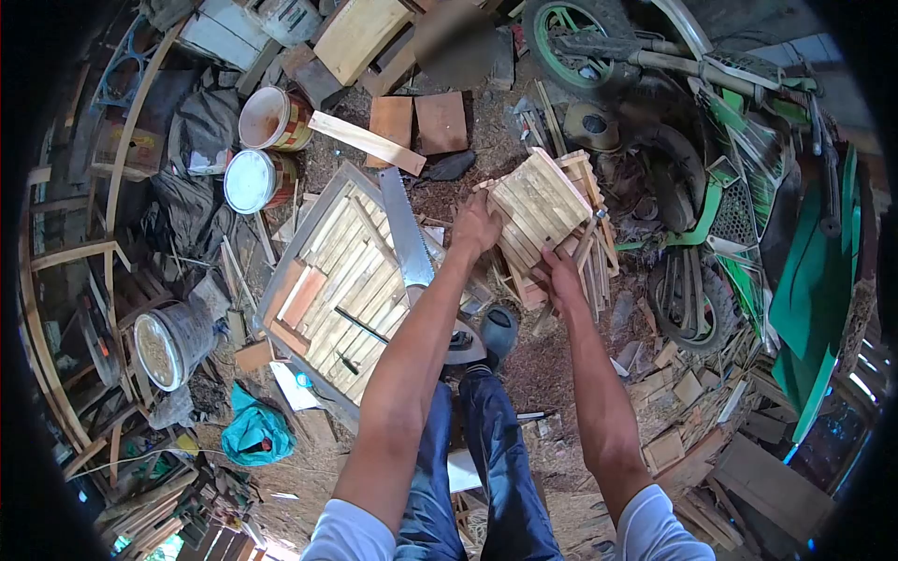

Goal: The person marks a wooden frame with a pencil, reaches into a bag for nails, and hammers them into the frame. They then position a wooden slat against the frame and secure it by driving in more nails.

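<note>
My left hand (477, 224) grips the left edge of a slatted wooden panel (541, 201), which is made of narrow pale strips side by side. At the panel's lower edge, my right hand (561, 278) is closed on it, thumb near the top face. Beneath and right of the panel is a stack of thin wooden strips (589, 257), partly hidden by it. To the left of my left hand, a handsaw (404, 224) lies across a large grey-framed board (281, 252) covered with wooden strips. A thin black rod (360, 324) also rests on that board.
Two paint buckets (271, 117) and a third bucket (164, 346) stand at left, with a teal bag (257, 430) nearby. A green motorbike (720, 187) stands at right. Wood blocks (441, 122) lie ahead; scraps (673, 439) litter the floor around my feet.
</note>
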`<state>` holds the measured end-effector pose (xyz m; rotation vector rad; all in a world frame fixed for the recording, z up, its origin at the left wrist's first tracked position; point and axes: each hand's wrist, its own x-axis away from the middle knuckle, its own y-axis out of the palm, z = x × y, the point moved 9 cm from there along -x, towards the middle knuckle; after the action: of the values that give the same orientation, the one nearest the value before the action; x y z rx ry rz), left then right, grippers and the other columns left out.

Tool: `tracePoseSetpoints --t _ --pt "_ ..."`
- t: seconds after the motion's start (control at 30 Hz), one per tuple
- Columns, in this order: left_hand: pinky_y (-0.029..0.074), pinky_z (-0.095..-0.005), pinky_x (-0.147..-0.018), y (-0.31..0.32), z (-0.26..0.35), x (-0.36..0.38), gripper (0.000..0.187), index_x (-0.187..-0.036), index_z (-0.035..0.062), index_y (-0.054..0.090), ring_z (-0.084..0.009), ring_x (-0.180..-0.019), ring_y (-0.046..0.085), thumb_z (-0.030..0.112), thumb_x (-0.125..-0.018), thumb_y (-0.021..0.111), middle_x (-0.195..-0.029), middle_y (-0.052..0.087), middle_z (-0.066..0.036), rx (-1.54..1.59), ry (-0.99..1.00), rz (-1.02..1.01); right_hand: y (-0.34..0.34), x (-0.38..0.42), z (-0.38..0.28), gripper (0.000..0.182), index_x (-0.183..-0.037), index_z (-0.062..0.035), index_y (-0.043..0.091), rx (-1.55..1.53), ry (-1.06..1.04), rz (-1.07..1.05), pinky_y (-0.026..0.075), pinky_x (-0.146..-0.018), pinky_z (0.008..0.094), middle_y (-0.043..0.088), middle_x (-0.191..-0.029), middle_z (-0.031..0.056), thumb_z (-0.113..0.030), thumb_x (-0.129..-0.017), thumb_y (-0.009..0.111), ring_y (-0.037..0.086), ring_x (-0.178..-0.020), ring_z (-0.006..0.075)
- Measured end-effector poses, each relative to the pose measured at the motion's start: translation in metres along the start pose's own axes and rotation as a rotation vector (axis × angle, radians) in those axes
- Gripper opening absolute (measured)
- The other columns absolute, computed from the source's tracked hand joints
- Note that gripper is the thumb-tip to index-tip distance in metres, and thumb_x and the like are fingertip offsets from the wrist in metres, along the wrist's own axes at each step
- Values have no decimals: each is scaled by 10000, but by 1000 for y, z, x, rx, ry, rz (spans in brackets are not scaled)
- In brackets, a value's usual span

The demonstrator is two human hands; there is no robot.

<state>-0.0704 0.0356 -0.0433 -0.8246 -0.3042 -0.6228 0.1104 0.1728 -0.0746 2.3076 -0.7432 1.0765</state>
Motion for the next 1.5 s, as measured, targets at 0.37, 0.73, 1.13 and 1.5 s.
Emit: tracePoseSetpoints --t 0.37,0.73,1.13,1.5 --pt "424 -400 -1051 -65 112 99 635 -1457 42 417 -323 -1255 540 460 -992 533 -1390 540 -203 601 -31 -179 56 129 -159 443 -1304 -3 528 171 -428 -23 485 -926 331 645 -1177 109 -100 -904 692 616 -1054 180" --pt "533 -318 -874 -156 -10 209 566 -1355 -24 410 -197 -1052 613 164 -911 707 -1220 601 -149 1035 -168 368 244 245 -119 380 -1226 8 603 1065 -891 -378 442 -990 464 617 -1190 211 -13 -850 657 574 -1132 397" --pt "423 -396 -1062 -203 -221 367 383 -1371 95 409 -216 -1247 515 228 -1030 522 -1349 533 -104 1498 -253 661 334 212 38 548 -1410 -62 486 1131 -506 -749 491 -953 378 603 -1289 212 -165 -907 680 615 -1153 297" --pt "417 -386 -1071 -150 -311 469 482 -1441 44 397 -222 -1240 536 257 -1027 521 -1370 538 -109 1704 -289 852 340 194 93 471 -1242 -53 522 1701 -853 -295 519 -833 480 581 -1106 180 -137 -824 722 591 -1029 381"
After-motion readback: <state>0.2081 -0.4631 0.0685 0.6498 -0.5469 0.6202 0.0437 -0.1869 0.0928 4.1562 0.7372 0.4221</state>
